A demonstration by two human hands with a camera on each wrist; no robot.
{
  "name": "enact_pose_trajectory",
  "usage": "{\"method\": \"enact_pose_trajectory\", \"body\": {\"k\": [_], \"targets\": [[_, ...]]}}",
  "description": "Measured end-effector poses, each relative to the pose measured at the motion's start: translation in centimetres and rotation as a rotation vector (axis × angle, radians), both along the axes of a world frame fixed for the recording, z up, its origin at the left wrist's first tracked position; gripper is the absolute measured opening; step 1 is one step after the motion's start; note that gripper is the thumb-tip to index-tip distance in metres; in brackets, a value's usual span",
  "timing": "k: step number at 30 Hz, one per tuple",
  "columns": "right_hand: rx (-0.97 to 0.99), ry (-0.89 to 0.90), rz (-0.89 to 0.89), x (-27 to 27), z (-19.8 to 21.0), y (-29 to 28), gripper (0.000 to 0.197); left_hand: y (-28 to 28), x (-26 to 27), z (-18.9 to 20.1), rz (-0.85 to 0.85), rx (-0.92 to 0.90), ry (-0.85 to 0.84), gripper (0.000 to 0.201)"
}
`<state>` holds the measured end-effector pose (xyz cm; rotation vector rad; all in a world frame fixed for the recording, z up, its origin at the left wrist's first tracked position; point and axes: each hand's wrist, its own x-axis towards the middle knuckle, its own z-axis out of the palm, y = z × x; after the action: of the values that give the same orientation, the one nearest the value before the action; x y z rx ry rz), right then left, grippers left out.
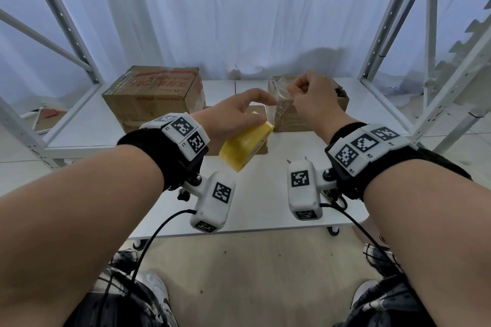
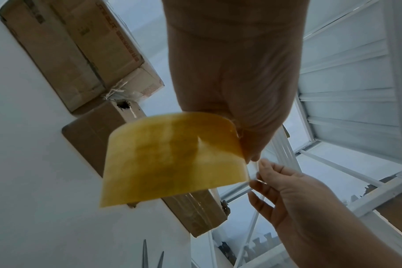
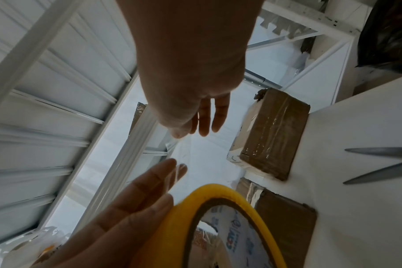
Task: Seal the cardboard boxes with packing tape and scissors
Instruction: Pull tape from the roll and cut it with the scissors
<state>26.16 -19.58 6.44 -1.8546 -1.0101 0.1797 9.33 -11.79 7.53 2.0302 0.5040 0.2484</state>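
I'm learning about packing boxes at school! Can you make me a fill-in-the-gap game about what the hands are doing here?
1. The tape roll is the colour ____.
2. The roll is held by the ____ hand.
3. The right hand pinches the loose end of the clear ____.
4. The metal scissors lie on the white ____, and no hand touches them.

Missing words: yellow; left; tape; table

Red printed characters, upside down and unreadable, cross the big cardboard box (image 1: 152,93) at upper left, while blue lettering inside the tape roll's core (image 3: 238,235) is too blurred to read.
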Motion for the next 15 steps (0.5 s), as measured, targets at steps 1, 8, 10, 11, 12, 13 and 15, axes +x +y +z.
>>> {"method": "enact_pose_trajectory", "body": {"k": [1, 8, 10, 11, 12, 13, 15], "targets": [[0.008, 0.026, 0.008, 0.1, -0.1, -0.1, 0.008, -0.1, 0.0, 0.0, 0.004, -0.031, 0.009, 0.030], [-0.123, 0.068, 0.067, 0.4, -1.9, -1.4, 0.019, -0.2, 0.2, -1.3, -0.020, -0.171, 0.140, 0.038], [-0.229, 0.102, 0.063, 0.5, -3.1, -1.8, 0.030, -0.6, 0.7, -2.3, -0.044, -0.100, 0.201, 0.042], [-0.297, 0.104, 0.055, 0.6, -3.8, -2.1, 0.038, -0.8, 0.9, -2.9, -0.051, -0.062, 0.224, 0.043], [-0.374, 0.092, 0.040, 0.7, -4.5, -2.4, 0.042, -0.9, 1.1, -3.6, -0.046, -0.029, 0.247, 0.044], [-0.442, 0.072, 0.028, 0.9, -5.1, -2.7, 0.041, -1.0, 1.2, -4.4, -0.036, -0.011, 0.267, 0.045], [-0.575, 0.042, 0.029, 1.1, -6.5, -3.6, 0.033, -1.1, 1.4, -6.0, -0.013, -0.026, 0.276, 0.046]]}}
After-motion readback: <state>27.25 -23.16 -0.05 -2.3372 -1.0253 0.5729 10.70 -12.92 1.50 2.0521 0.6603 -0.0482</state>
